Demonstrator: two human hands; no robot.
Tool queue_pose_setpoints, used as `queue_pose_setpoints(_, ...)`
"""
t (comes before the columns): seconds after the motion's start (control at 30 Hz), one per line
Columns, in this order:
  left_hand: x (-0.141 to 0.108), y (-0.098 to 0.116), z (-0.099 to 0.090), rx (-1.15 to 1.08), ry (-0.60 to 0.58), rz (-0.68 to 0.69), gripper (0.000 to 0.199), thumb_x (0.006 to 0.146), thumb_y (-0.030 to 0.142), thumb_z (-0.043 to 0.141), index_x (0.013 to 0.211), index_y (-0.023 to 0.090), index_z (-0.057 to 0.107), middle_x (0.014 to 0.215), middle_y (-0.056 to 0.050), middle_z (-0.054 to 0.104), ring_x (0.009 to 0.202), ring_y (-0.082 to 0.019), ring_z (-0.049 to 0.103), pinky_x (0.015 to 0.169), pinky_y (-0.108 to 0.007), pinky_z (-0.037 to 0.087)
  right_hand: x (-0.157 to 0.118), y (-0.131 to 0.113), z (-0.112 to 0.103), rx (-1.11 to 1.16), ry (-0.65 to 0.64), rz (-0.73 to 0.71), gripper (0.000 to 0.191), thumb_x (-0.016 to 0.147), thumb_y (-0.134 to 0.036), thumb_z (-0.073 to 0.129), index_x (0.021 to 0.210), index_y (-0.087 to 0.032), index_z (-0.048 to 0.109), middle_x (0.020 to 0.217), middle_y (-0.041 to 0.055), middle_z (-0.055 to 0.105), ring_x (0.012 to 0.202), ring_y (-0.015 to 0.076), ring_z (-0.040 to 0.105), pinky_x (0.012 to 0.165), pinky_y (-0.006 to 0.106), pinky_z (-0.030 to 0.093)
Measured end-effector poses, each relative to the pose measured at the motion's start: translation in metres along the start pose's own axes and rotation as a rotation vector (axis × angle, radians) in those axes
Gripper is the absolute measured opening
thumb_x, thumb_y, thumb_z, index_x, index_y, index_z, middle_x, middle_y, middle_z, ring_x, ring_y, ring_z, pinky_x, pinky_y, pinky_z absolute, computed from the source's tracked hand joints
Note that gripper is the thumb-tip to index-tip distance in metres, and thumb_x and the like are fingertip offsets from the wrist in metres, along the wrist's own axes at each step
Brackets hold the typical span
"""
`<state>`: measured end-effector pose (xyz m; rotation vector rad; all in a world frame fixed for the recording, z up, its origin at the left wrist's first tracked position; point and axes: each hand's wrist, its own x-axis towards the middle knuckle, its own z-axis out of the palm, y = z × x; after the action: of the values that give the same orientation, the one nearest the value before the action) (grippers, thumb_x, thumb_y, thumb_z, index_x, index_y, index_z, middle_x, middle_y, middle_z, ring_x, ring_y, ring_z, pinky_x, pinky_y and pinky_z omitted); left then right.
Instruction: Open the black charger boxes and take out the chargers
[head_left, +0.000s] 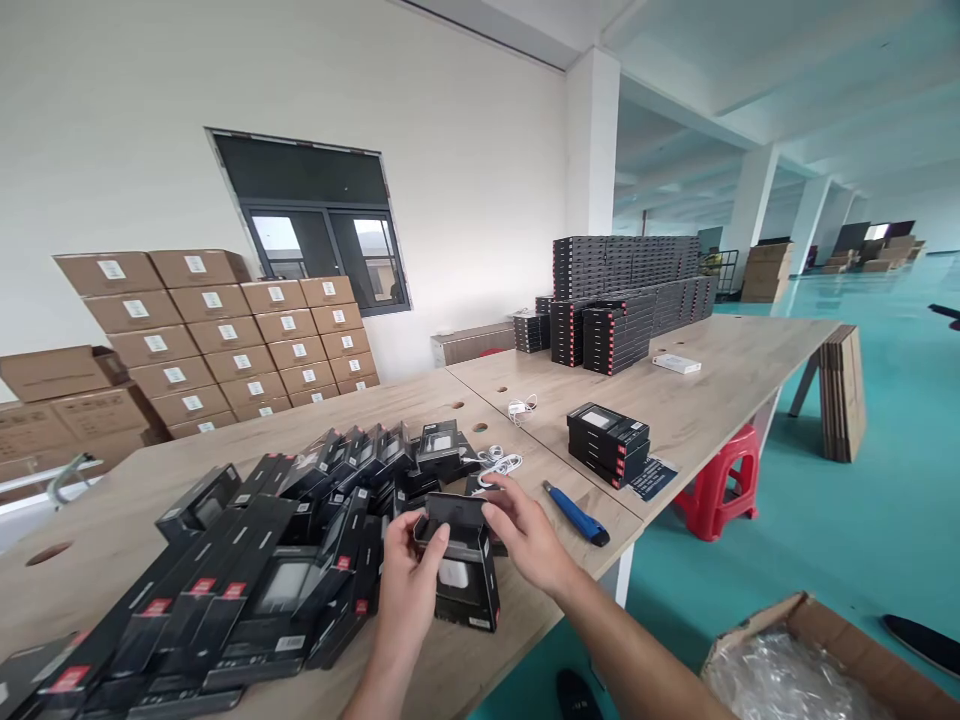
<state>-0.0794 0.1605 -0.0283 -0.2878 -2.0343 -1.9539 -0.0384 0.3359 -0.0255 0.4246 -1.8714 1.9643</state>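
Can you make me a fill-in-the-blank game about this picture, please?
1. The left hand holds a black ____ with its flap open.
2. The cutter has a ____ handle.
3. The plastic stool is ____.
4. The wall behind the stacked brown cartons has a ____ in it.

Missing words: box; blue; red; window.

We see a matt, wood-grained desk (547,450), a faintly glossy card box (471,592) at its near edge, a smooth plastic stool (731,460).
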Motion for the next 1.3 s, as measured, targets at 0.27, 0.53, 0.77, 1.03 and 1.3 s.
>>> queue_pose_setpoints(0.27,-0.008,-0.022,-0.016,0.206,-0.002,0.302,0.035,0.087,0.058,0.059,0.089,0.023,0.064,0.116,-0.008,0.064,0.114,-0.027,0.061,0.096,-0.039,0.049,-0.026,0.0,0.001,-0.354,0.01,-0.246,0.021,0.089,-0.02,0.062,0.109,-0.023,0.067,0.12,0.0097,0.067,0.112,0.0224,0.065,0.095,0.035,0.052)
queue_pose_setpoints(0.53,0.007,-0.024,-0.032,0.068,-0.023,0.249,0.037,0.076,0.054,0.075,0.095,0.026,0.061,0.112,-0.008,0.075,0.109,-0.028,0.071,0.097,-0.039,0.058,-0.014,-0.01,0.008,-0.251,0.058,-0.239,0.027,0.08,-0.022,0.071,0.103,-0.023,0.059,0.125,0.0078,0.07,0.112,0.0219,0.067,0.096,0.033,0.051)
queue_pose_setpoints(0.77,0.022,-0.016,-0.049,0.25,-0.235,0.414,0.031,0.082,0.055,0.067,0.1,0.031,0.077,0.117,-0.004,0.075,0.109,-0.025,0.072,0.089,-0.028,0.062,0.002,-0.019,0.007,-0.233,-0.011,-0.244,0.016,0.08,-0.019,0.07,0.095,-0.022,0.074,0.102,0.0053,0.075,0.097,0.0217,0.069,0.089,0.032,0.051)
queue_pose_setpoints(1.03,0.031,0.003,-0.057,0.312,-0.418,0.358,0.03,0.085,0.056,0.064,0.094,0.033,0.082,0.115,-0.005,0.078,0.112,-0.027,0.072,0.093,-0.033,0.061,0.015,-0.006,0.0,0.097,-0.154,0.062,0.024,0.069,-0.038,0.086,0.089,-0.027,0.082,0.106,0.0038,0.077,0.1,0.0243,0.071,0.094,0.037,0.052)
queue_pose_setpoints(1.3,0.025,0.013,-0.055,0.197,-0.49,0.217,0.035,0.085,0.056,0.065,0.09,0.027,0.083,0.118,-0.012,0.075,0.115,-0.033,0.069,0.094,-0.044,0.06,0.011,0.0,-0.009,0.15,-0.233,0.133,0.032,0.071,-0.05,0.088,0.094,-0.029,0.083,0.116,0.005,0.074,0.102,0.022,0.069,0.088,0.035,0.056)
